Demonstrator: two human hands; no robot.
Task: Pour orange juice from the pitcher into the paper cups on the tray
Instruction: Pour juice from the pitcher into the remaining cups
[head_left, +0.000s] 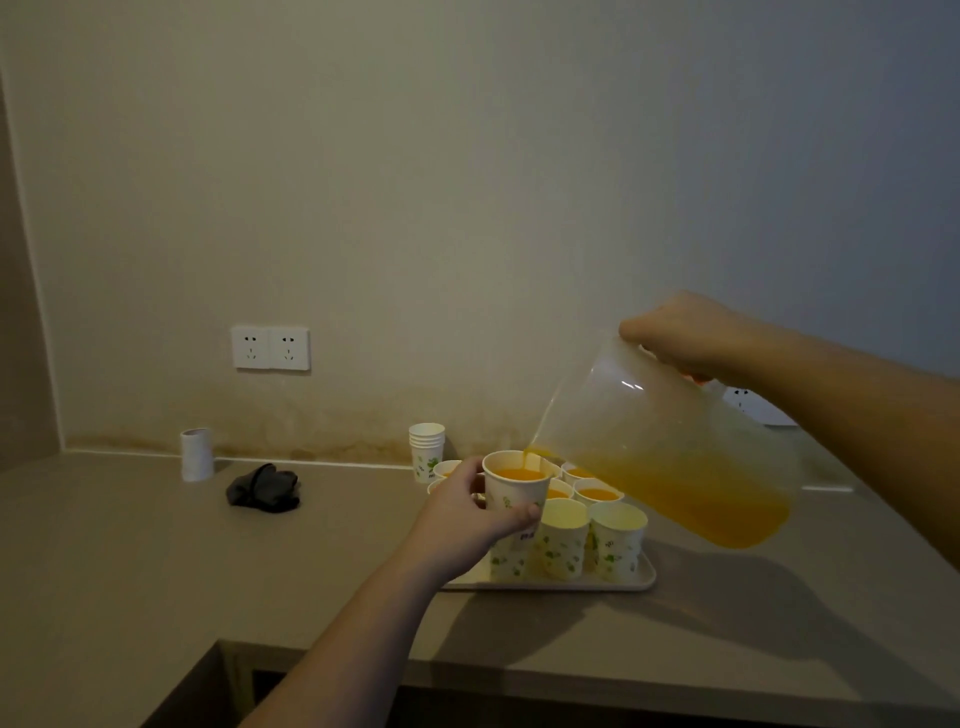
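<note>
The right hand (685, 338) has its fingers curled round the handle of the translucent plastic pitcher (660, 447), tipped spout-down so that a thin stream of orange juice (691, 499) falls into the white paper cup with a green leaf print (514, 491). The left hand (467, 519) wraps thumb and fingers round that cup's wall and holds it raised above the pale rectangular tray (644, 577), close under the spout; this presumably shortens the fall and limits splashing. The cup is nearly full, so the pour should end soon. On the tray stand more printed paper cups, the rear ones (597, 493) holding juice, the two front ones (618, 540) showing none. The thin cup wall will likely yield under a firm squeeze. The tray rests on the smooth grey-brown tabletop (156, 545), with a stack of spare cups (427, 449) just behind it and a crumpled dark cloth (264, 488) well to the left.
</note>
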